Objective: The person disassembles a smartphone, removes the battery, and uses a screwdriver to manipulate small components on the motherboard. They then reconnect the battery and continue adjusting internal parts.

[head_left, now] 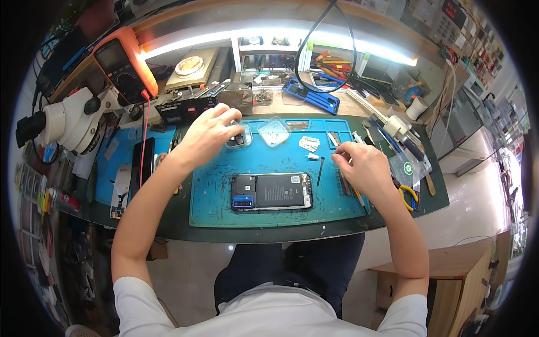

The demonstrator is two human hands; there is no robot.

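Observation:
At the upper middle of the blue mat (219, 216), my left hand (210, 135) has its fingers bent down over a small clear container (245, 141) with dark bits, pinched on something I cannot make out. A second clear box (274, 131) is beside it. My right hand (359, 165) hovers over the mat's right side, loosely curled, thumb and forefinger slightly apart, with nothing visible between them. Below and between my hands lies an opened phone (275, 191), battery and camera module showing. White pieces (309, 143) and a thin dark tool (320, 171) lie near my right hand.
A microscope (62, 121) and orange multimeter (123, 67) stand left, a red lead hanging down. Behind are a blue holder (314, 95), tool racks and a looped cable. Right of the mat are a white-handled tool (401, 128), yellow pliers (407, 196) and other tools.

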